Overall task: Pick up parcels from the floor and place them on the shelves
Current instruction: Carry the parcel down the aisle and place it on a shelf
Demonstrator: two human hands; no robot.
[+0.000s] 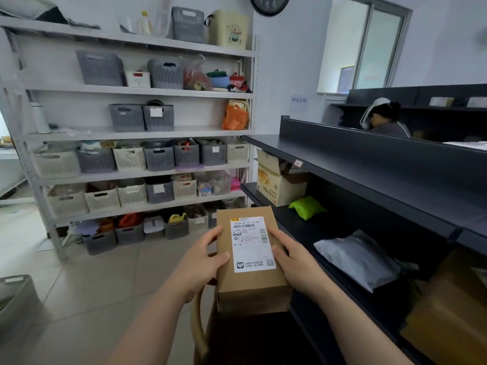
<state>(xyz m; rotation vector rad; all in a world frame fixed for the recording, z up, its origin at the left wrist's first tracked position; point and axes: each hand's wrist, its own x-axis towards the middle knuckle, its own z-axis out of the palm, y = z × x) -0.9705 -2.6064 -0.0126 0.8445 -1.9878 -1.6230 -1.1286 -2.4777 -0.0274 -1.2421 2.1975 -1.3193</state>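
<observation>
A rectangular brown cardboard parcel (250, 262) is held out in front of the body by both hands, above the tiled floor (79, 285) and just beside the edge of the black metal shelf unit (369, 185). The left hand (203, 262) is closed on the parcel's left side, thumb laid over the top face and fingers curled under. The right hand (292, 262) is closed on the right side, thumb pressed at the edge of the white printed shipping label (252, 245). Both forearms are extended forward, bare. The cardboard is matt and smooth, with sharp corners. On the black shelf, a soft grey plastic mailer bag (361, 259), a crumpled lime-green pouch (307, 206) and an open yellow-printed carton (276, 183) are seen lying apart.
</observation>
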